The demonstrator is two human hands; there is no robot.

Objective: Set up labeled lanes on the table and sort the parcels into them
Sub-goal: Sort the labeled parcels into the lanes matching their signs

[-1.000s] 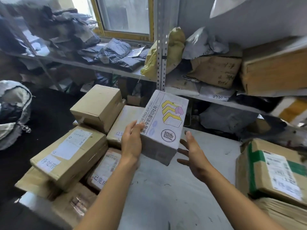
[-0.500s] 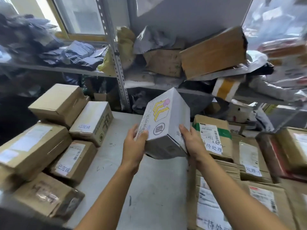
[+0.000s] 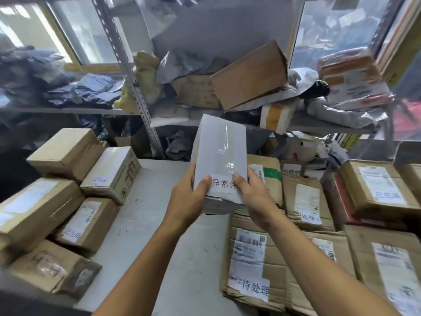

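Observation:
A white taped box [image 3: 219, 151] with a paper label reading 异常件 near its bottom edge is held up over the middle of the grey table [image 3: 155, 215]. My left hand [image 3: 189, 201] grips its lower left corner, thumb on the front face. My right hand [image 3: 252, 197] grips its lower right corner, thumb beside the label. Brown labelled parcels [image 3: 91, 224] lie stacked along the table's left side. More brown parcels [image 3: 250, 263], some tagged 待处理, cover the right side.
Metal shelving [image 3: 136, 92] behind the table carries dark mailer bags, a yellow sack and a tilted brown carton [image 3: 248, 76]. A bare grey strip of table runs between the two parcel groups toward me.
The white box has been turned, so its printed face is gone and the plain taped face with the label shows. My right hand went from apart to gripping it. The view swung right.

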